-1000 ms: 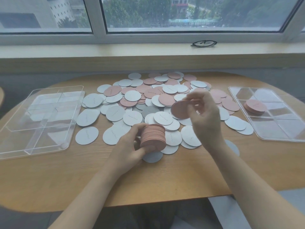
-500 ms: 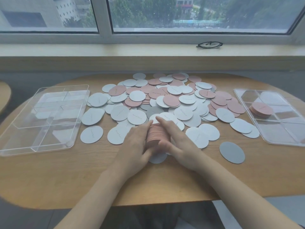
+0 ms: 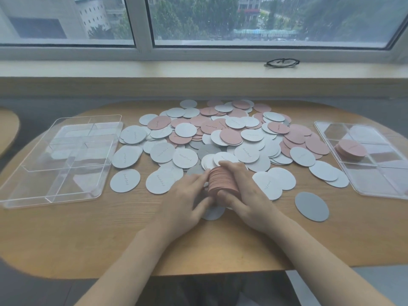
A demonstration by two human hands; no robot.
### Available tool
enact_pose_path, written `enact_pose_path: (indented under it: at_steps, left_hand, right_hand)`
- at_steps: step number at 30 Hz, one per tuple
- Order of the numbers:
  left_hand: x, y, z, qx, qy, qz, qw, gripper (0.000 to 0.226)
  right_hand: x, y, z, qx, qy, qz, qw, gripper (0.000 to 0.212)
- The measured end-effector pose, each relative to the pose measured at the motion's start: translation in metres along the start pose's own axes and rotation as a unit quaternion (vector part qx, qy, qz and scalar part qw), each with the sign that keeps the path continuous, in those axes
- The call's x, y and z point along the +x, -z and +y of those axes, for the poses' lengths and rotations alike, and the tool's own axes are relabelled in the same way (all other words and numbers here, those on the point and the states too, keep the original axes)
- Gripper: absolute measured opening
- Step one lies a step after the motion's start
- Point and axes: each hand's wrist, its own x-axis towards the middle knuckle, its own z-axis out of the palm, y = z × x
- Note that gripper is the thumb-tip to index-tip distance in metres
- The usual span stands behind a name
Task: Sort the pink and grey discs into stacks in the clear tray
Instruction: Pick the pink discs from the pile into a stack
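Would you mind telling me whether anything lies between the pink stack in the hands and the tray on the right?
Yes: loose discs and a lone dark grey disc lie flat on the table between the pink stack and the right tray. Nothing tall stands there; carried above them, the stack looks likely to pass.

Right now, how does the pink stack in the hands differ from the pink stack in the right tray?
The held pink stack is gripped by the left hand and right hand over the table; the tray stack lies untouched in the right tray. The held one looks taller. The tray stack's top face shows; fingers cover the other's. Both are pink discs.
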Motion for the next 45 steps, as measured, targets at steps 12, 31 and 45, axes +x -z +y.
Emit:
enact_pose_path:
  at_steps: [12, 31, 45]
  left_hand:
    - [-0.004, 0.002, 0.007, 0.136, -0.031, 0.067, 0.988, 0.052]
    - [0.002, 0.022, -0.015, 0.233, 0.025, 0.057, 0.971, 0.02]
    - [0.042, 0.011, 0.02, 0.159, 0.184, -0.092, 0.966, 0.062]
  right_hand:
    - [-0.004, 0.01, 0.008, -0.029, 0.016, 0.024, 0.999, 0.064]
    - [-0.008, 0.023, 0.014, -0.004, -0.049, 0.054, 0.997, 0.063]
    - [-0.008, 0.022, 0.015, -0.003, -0.046, 0.054, 0.997, 0.064]
